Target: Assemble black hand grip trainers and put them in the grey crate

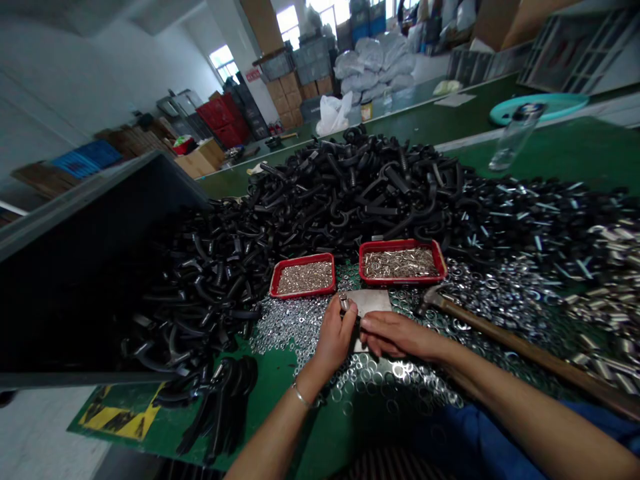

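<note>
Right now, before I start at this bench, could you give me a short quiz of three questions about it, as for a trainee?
1. True or false: the hammer lies to the right of the right hand.
2. How many red trays stand just behind the hands? A one, B two, C four.
3. What does the left hand pinch at its fingertips?

Key
1. True.
2. B, two, side by side.
3. A small metal part.
</note>
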Motion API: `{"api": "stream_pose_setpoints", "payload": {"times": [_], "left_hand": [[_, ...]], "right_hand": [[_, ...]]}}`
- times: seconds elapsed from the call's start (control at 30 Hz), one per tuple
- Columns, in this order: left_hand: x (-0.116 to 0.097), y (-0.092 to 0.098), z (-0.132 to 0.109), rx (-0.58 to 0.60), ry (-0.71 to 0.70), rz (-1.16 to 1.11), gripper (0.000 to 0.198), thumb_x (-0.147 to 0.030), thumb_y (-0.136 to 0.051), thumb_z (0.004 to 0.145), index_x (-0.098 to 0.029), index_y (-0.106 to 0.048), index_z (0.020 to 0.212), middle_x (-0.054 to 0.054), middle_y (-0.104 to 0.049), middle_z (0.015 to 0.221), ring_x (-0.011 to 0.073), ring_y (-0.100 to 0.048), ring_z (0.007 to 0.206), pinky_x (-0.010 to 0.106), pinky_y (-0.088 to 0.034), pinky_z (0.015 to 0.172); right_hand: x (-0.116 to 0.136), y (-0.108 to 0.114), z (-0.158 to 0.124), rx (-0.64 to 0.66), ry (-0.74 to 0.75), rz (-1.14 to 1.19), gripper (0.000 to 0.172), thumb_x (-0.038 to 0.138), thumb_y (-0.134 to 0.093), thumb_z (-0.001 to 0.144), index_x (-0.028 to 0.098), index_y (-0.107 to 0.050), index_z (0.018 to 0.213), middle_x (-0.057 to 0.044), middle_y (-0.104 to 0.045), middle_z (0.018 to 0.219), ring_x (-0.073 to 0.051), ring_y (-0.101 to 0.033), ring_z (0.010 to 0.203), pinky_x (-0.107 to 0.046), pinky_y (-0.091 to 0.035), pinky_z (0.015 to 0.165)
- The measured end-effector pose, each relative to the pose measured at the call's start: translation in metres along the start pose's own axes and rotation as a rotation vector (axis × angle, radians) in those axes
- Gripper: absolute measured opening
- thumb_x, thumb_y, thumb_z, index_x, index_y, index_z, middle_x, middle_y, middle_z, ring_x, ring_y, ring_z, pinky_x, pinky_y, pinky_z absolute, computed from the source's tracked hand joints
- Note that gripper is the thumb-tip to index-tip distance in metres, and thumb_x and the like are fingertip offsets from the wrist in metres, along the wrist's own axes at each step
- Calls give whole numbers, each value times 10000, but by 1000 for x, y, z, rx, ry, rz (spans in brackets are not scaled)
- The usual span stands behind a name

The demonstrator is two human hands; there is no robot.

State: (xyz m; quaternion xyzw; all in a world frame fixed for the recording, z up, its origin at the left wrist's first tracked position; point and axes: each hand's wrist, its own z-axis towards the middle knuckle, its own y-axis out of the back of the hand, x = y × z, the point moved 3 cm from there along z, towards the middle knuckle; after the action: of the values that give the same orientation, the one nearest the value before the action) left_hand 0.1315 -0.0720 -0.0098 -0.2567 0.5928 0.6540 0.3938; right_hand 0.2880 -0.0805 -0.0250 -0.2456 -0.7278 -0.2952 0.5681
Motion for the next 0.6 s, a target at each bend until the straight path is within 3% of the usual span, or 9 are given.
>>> {"api": "stream_pose_setpoints", "payload": {"times": [0.07, 0.17, 0.23, 0.3, 0.4, 0.5, 0.6], "left_hand": [[2, -5, 7, 120, -32, 81, 224, -356, -388, 1017, -193, -522, 940, 48, -576, 936, 190, -550, 884, 329, -440, 848], [5, -20, 20, 391, -119, 282, 208, -333, -427, 996, -188, -524, 884, 58, -570, 946, 203, -549, 908, 338, -449, 861], [4, -32, 27, 523, -203, 416, 185, -337, -482, 972, -180, -544, 896, 71, -578, 978, 224, -545, 963, 360, -444, 899], [-2, -38, 34, 543, -275, 516, 207, -383, -547, 942, -176, -565, 944, 80, -588, 1020, 249, -534, 1012, 400, -428, 941], [-20, -38, 55, 425, -373, 561, 204, -388, -551, 948, -190, -586, 983, 73, -608, 1037, 251, -538, 1018, 420, -407, 954], [-34, -43, 93, 350, -445, 598, 135, -262, -512, 963, -192, -628, 967, 80, -636, 1029, 247, -559, 1031, 401, -397, 949], [-34, -63, 135, 462, -430, 764, 127, -129, -568, 882, -157, -691, 891, 129, -680, 995, 280, -598, 1032, 410, -396, 944]], "right_hand": [[5, 7, -4, 48, -13, -101, 515, 547, -250, 1028, 168, -591, 959, -28, -663, 695, -98, -419, 426, -240, -354, 460], [14, 34, -18, -115, -44, -561, 378, 467, -408, 1001, 176, -625, 894, -78, -697, 772, -160, -590, 614, -269, -411, 591], [12, 59, -34, -190, -112, -767, 312, 413, -440, 985, 189, -633, 882, -88, -705, 811, -193, -630, 689, -284, -415, 628], [1, 85, -57, -245, -198, -870, 289, 382, -428, 979, 199, -634, 891, -88, -709, 838, -205, -643, 708, -291, -418, 634], [-28, 115, -99, -407, -267, -1014, 287, 430, -451, 955, 204, -624, 925, -99, -696, 878, -229, -640, 746, -310, -421, 635], [-57, 123, -131, -487, -223, -1142, 228, 418, -527, 900, 204, -600, 868, -101, -655, 844, -247, -609, 768, -338, -432, 666], [-73, 120, -141, -506, -186, -1190, 141, 335, -556, 866, 200, -584, 839, -98, -630, 832, -246, -585, 756, -357, -437, 686]]}}
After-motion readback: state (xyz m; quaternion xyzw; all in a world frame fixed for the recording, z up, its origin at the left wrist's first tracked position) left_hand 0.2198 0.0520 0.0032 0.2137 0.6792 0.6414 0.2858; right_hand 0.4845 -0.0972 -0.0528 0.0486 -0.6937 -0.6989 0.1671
